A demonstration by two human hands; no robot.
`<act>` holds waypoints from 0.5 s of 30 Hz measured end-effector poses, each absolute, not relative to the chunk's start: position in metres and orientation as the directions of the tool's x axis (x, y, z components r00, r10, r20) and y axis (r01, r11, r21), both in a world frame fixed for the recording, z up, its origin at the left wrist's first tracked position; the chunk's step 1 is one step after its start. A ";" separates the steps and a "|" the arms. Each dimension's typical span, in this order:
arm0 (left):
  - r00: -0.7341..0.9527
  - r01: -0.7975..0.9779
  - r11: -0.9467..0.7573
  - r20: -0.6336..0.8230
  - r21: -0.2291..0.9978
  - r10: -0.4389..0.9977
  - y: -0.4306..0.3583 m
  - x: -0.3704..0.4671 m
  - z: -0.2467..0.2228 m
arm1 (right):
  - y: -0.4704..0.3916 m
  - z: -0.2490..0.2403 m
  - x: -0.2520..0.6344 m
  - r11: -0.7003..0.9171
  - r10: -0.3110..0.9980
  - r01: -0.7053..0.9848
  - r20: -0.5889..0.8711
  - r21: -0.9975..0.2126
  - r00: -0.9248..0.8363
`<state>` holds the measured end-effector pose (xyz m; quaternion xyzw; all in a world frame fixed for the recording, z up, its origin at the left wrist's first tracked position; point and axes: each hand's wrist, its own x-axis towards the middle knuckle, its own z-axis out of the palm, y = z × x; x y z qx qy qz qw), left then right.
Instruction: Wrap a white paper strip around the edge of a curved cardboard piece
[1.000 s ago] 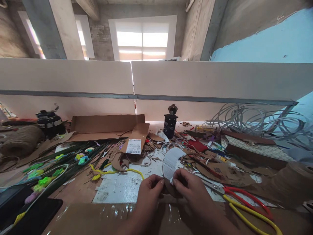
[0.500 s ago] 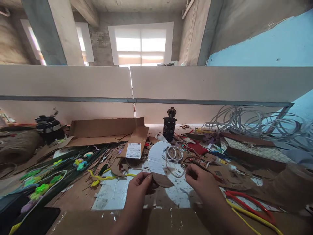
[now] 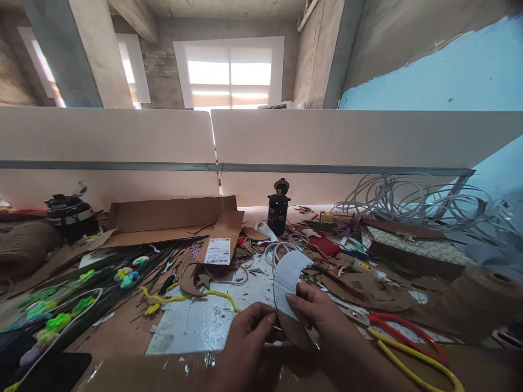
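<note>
A curved piece with a white, ridged upper part and a brown cardboard lower end is between my two hands. The fingers of my left hand are pinched at its lower left edge. My right hand grips its right side, thumb lying on the white surface. Behind the piece lie loops of pale cord. Scissors with red and yellow handles rest just right of my right hand. The white board under my hands is stained and has scraps on it.
A black bottle with a raised lid stands at the back. An open cardboard box lies left of it. Twine spools, clear tubing coils and a patterned bag are on the right. Pipe-cleaner flowers lie left.
My right hand has moved left and taken hold of the curved piece. The piece has turned and shifted right, with my left hand. More of the scissors shows.
</note>
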<state>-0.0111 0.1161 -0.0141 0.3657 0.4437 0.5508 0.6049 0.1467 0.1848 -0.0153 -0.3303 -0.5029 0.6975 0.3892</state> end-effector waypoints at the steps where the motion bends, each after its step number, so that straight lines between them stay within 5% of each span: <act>1: 0.015 -0.379 0.139 -0.144 0.915 0.989 0.117 -0.012 -0.014 | 0.185 -0.014 0.147 -0.206 0.874 -0.224 -0.077 -0.953 -0.479; 15: 0.017 -0.407 0.148 -0.155 0.901 0.988 0.117 -0.014 -0.002 | 0.185 -0.017 0.146 -0.262 0.864 -0.243 -0.115 -0.934 -0.490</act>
